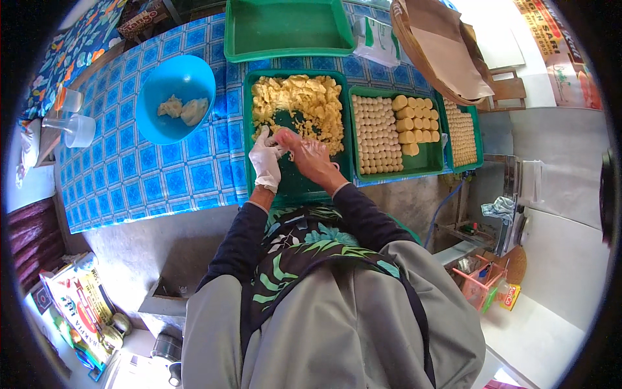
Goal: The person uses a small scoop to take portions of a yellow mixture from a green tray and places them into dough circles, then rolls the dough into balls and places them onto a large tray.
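A green tray (249, 97) in front of me holds yellow crumbly dough (298, 91), heaped toward its far side and loose toward the middle. My left hand (264, 162), in a white glove, is over the tray's left part with its fingers bent in toward the other hand. My right hand (311, 159) meets it, fingers closed. Between them shows a pinkish patch, and I cannot make out whether it is fingertips or a held thing. To the right, a second green tray (421, 159) holds rows of small pale balls (377, 133) and thicker yellow cylinders (414, 120).
At the left stands a blue bowl (152, 97) with lumps of white dough (193, 111). An empty green tray (288, 29), a white packet (376, 42) and a paper-lined basket (447, 52) lie beyond. Another tray of balls (461, 133) is far right. Clear plastic cups (79, 131) stand far left.
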Demonstrator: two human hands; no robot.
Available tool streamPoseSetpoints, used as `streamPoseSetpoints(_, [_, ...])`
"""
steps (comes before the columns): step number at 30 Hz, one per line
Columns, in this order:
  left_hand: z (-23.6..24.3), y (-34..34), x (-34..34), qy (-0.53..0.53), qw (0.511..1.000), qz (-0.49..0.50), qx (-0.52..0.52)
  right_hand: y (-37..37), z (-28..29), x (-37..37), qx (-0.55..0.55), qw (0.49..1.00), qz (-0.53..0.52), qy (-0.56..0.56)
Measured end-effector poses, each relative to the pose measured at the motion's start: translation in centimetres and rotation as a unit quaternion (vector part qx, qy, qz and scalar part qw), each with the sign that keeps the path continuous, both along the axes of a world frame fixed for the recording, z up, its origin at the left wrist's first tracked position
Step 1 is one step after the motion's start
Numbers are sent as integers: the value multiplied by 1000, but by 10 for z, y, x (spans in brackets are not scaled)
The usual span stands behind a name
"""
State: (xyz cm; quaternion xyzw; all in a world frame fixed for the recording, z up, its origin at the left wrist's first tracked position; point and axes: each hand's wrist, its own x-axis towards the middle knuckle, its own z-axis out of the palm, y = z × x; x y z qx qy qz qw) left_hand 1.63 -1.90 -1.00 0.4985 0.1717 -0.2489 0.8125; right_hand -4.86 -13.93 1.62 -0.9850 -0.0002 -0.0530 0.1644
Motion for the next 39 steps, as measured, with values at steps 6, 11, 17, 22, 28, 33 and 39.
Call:
streamPoseSetpoints(6, [-2,3,-3,-15,1000,-4,22,-12,20,-9,37,995,-26,93])
streamPoseSetpoints(11, [9,5,22,-258,842,-267,391,-27,45,-24,86,990,-57,99])
streamPoseSetpoints(17, [4,5,43,-372,793,-264,405,-18,48,10,53,987,-99,119])
streamPoseSetpoints(22, [-2,1,19,-198,946,-143,213,2,23,32,100,988,-67,98])
streamPoseSetpoints(28, [-11,2,17,-308,875,-168,334,-2,19,7,48,997,-14,66])
streamPoseSetpoints(33, [-6,1,23,-233,899,-210,305,-9,23,-11,96,979,-88,156])
streamPoseSetpoints(39, [8,0,28,-417,755,-274,425,-15,23,-39,105,977,-142,117])
